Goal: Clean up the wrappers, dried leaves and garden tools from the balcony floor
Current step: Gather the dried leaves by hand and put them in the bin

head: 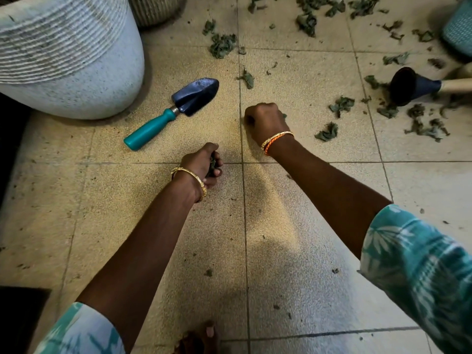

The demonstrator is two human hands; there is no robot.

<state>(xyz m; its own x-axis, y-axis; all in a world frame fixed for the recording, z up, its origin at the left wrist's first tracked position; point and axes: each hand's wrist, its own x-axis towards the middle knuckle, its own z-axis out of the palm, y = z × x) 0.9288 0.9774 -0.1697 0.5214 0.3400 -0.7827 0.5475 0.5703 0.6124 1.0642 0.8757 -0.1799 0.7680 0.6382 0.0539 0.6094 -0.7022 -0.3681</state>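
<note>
Dried green leaves [222, 44] lie scattered over the tiled balcony floor, mostly at the top and right. My left hand [203, 164] is curled round a bunch of dried leaves [212, 164] just above the floor. My right hand [264, 121] is closed in a fist on the tile, with a bit of leaf showing at its right edge. A trowel [173, 112] with a blue blade and teal handle lies left of my right hand. A second tool [413, 85] with a dark blue cone head and wooden handle lies at the right among leaves.
A large white speckled planter [69, 62] stands at the upper left, with a woven pot [155, 8] behind it. A teal basket [459, 26] sits at the top right edge. A dark mat [18, 320] is at the lower left. My foot [201, 338] shows at the bottom.
</note>
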